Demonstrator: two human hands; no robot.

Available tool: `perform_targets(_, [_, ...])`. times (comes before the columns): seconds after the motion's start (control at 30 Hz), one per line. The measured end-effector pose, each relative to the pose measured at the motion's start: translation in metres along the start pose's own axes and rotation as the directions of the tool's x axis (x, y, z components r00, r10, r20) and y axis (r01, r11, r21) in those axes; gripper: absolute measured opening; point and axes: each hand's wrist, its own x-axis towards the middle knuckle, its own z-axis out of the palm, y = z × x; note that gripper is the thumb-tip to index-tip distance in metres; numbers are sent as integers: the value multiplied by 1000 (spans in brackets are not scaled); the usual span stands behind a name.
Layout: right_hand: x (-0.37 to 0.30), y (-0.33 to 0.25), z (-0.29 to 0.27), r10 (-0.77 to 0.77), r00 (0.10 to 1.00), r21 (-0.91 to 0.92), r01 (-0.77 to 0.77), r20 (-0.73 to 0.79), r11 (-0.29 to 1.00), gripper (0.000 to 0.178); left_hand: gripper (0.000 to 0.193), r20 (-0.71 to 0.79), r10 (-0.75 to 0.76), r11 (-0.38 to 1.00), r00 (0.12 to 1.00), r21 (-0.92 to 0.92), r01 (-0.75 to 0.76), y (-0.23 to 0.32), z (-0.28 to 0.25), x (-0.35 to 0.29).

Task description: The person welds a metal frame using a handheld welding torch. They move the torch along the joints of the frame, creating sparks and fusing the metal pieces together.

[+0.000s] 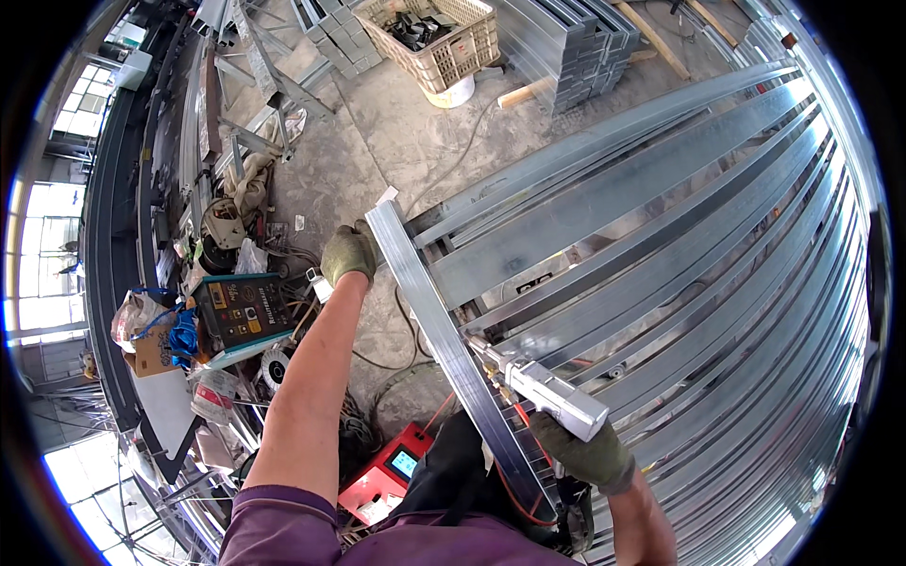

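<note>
In the head view, your left hand (348, 255), in a green glove, sits near 10 o'clock from the centre, right by the upper end of the metal channel (439, 325); its fingers are partly hidden, so I cannot tell whether they are clamped on it. That channel slants from about 10 o'clock down to 5, across the ends of the long metal bars (538, 247) that fan out between 1 and 5 o'clock. Your right hand (593, 455), gloved too, is at 5 o'clock, fingers closed around the silver tool (559, 398), whose nozzle points up-left, toward 10, at the channel's edge. The red machine (385, 474) with a lit screen stands at 7 o'clock, the dark control box (247, 311) at 9, and the plastic crate (455, 55) at 12.
</note>
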Motion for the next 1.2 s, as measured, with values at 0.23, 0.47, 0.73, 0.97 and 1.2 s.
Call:
perform_targets(0.23, [6,15,4,-52,999,72,53,-18,996,42,62,-8,16,1000,1000,-14,-17,1,-2,-1])
perform_targets(0.47, [11,14,2,-84,996,-19,84,-9,996,42,62,-6,14,1000,1000,6,-14,1,-2,-1])
perform_targets(0.73, [11,10,3,-56,998,2,56,-2,998,42,62,-12,21,1000,1000,20,-21,-2,-2,1])
perform_targets(0.97, [11,13,2,-65,998,-58,66,17,996,43,62,-2,20,1000,1000,3,-20,-1,-4,-2])
perform_targets(1.2, [8,10,3,-51,999,-53,52,13,997,43,63,10,21,1000,1000,9,-21,-1,-5,-2])
